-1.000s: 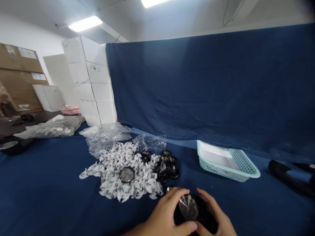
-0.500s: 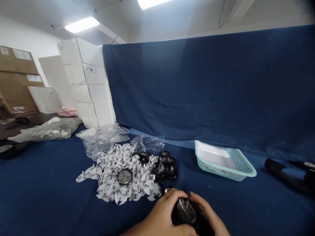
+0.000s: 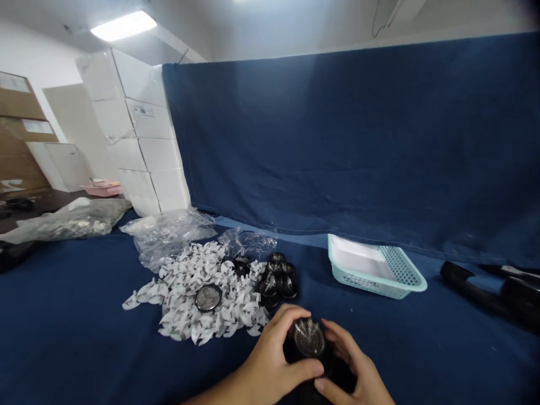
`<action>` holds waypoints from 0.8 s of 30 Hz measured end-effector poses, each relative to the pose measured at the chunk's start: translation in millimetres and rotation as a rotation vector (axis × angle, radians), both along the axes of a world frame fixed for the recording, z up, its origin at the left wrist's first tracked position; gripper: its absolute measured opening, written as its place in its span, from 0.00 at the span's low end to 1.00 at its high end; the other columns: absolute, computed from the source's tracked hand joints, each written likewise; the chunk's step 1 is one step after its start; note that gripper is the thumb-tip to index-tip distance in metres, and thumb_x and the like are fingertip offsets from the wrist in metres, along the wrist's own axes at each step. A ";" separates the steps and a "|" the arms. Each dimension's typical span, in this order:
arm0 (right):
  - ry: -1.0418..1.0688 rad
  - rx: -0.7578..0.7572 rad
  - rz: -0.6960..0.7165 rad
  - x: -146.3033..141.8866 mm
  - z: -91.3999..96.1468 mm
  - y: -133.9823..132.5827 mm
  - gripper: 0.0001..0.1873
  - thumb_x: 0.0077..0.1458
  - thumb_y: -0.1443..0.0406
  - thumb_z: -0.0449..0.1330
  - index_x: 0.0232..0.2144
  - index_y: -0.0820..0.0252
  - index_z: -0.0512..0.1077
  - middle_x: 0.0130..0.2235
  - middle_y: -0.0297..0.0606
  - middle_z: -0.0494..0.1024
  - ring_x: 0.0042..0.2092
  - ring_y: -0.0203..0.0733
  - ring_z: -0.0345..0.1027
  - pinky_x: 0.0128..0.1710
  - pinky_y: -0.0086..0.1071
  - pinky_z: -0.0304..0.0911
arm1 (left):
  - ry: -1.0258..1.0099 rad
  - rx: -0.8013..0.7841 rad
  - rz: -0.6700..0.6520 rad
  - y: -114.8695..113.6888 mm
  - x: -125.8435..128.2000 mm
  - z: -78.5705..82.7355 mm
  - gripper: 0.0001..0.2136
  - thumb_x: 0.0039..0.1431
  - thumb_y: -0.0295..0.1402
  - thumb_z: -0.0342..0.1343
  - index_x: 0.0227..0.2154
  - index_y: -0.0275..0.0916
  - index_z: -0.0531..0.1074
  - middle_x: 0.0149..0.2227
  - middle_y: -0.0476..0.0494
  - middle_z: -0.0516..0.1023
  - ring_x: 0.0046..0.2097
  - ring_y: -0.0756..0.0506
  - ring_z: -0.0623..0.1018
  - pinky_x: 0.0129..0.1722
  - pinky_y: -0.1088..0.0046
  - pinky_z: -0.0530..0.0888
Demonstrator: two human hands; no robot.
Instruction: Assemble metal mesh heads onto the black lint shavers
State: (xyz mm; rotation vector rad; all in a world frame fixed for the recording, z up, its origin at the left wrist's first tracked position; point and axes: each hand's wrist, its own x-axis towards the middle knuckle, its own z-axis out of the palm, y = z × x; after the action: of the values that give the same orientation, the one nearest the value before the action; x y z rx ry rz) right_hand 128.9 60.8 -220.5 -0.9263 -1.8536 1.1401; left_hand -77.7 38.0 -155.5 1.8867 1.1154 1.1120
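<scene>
At the lower middle, a black part with a round, perforated face (image 3: 310,337) sits between my two hands, the face turned up toward me. My left hand (image 3: 272,357) is curled round its left side, thumb across the front and fingers over the far edge. On the other side my right hand (image 3: 356,365) closes on the same part, with its thumb low in front. The lower portion is dark and mostly hidden by my hands. To the left lies a heap of small white plastic pieces (image 3: 215,323), with a round black-rimmed mesh disc (image 3: 208,297) on top.
Several shiny black round caps (image 3: 278,278) are bunched beside the heap. Clear plastic bags (image 3: 172,233) lie behind it. A light-blue basket (image 3: 375,286) holds white sheets. Black curved parts (image 3: 476,289) lie far right. White boxes (image 3: 147,152) and a blue cloth screen (image 3: 337,146) stand behind.
My hands and the black part appear slightly higher and farther left. My right thumb now shows at the front of the part. The whole view has shifted a little.
</scene>
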 end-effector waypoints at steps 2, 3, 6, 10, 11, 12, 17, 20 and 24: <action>-0.007 0.006 -0.032 -0.2 1.5 -1.6 0.38 0.47 0.66 0.65 0.59 0.54 0.56 0.56 0.47 0.72 0.57 0.52 0.67 0.57 0.43 0.64 | -0.019 0.039 0.002 -0.4 0.2 -1.0 0.26 0.52 0.35 0.64 0.54 0.46 0.63 0.53 0.43 0.67 0.55 0.40 0.70 0.56 0.63 0.66; -0.010 0.003 -0.046 -0.6 2.3 -2.8 0.38 0.47 0.66 0.65 0.59 0.54 0.56 0.56 0.48 0.72 0.57 0.52 0.67 0.57 0.44 0.64 | -0.018 0.049 -0.004 -1.1 0.8 -1.6 0.27 0.53 0.34 0.63 0.55 0.47 0.62 0.54 0.43 0.66 0.56 0.40 0.69 0.56 0.62 0.65; -0.013 -0.008 -0.066 -2.4 4.3 -6.3 0.36 0.49 0.64 0.64 0.59 0.55 0.56 0.57 0.50 0.71 0.57 0.53 0.66 0.57 0.45 0.63 | 0.021 0.063 -0.021 -4.4 4.0 -3.9 0.29 0.53 0.32 0.63 0.57 0.49 0.59 0.56 0.43 0.64 0.58 0.40 0.68 0.59 0.60 0.64; -0.054 0.008 -0.096 -2.4 4.4 -6.6 0.34 0.50 0.63 0.63 0.58 0.54 0.57 0.57 0.49 0.70 0.59 0.54 0.64 0.58 0.49 0.61 | 0.041 0.137 0.083 -5.8 4.9 -5.0 0.33 0.50 0.27 0.63 0.58 0.50 0.56 0.55 0.42 0.65 0.57 0.39 0.68 0.58 0.58 0.65; -0.074 0.008 -0.098 -1.8 4.0 -6.1 0.34 0.50 0.63 0.62 0.58 0.54 0.57 0.58 0.49 0.70 0.59 0.54 0.63 0.58 0.50 0.61 | 0.023 0.167 0.138 -4.6 3.9 -4.4 0.32 0.49 0.27 0.63 0.56 0.49 0.57 0.53 0.42 0.65 0.55 0.40 0.70 0.56 0.58 0.67; -0.093 0.004 -0.096 -1.1 3.8 -5.7 0.34 0.51 0.62 0.62 0.59 0.53 0.57 0.58 0.48 0.68 0.60 0.55 0.62 0.59 0.51 0.60 | -0.002 0.194 0.193 -2.6 2.4 -3.2 0.30 0.48 0.26 0.63 0.53 0.48 0.59 0.51 0.42 0.66 0.53 0.40 0.71 0.55 0.59 0.68; -0.142 -0.029 -0.066 3.0 7.2 -10.1 0.34 0.56 0.59 0.59 0.62 0.48 0.52 0.63 0.45 0.62 0.64 0.54 0.55 0.62 0.53 0.54 | -0.249 0.172 0.266 13.7 -13.7 9.0 0.21 0.47 0.25 0.64 0.44 0.44 0.63 0.49 0.42 0.67 0.52 0.40 0.74 0.52 0.61 0.71; -0.105 0.009 -0.019 6.7 12.9 -13.4 0.38 0.57 0.56 0.60 0.64 0.44 0.46 0.66 0.43 0.55 0.66 0.53 0.50 0.62 0.52 0.54 | -0.384 0.062 0.216 24.8 -33.3 18.1 0.22 0.47 0.28 0.66 0.45 0.43 0.65 0.50 0.41 0.71 0.52 0.40 0.75 0.50 0.63 0.72; 0.000 0.123 -0.168 10.0 24.7 -5.0 0.30 0.63 0.56 0.54 0.63 0.45 0.49 0.66 0.41 0.54 0.64 0.50 0.52 0.60 0.48 0.57 | -0.295 0.084 0.329 37.8 -69.4 31.2 0.23 0.54 0.37 0.63 0.52 0.41 0.67 0.47 0.40 0.75 0.45 0.41 0.77 0.43 0.66 0.75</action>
State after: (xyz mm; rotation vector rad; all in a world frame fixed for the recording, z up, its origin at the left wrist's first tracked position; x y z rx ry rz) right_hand 138.9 55.8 -195.8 -0.9910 -1.7877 0.9146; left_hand -147.1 75.8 -124.3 1.5657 1.2492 1.5840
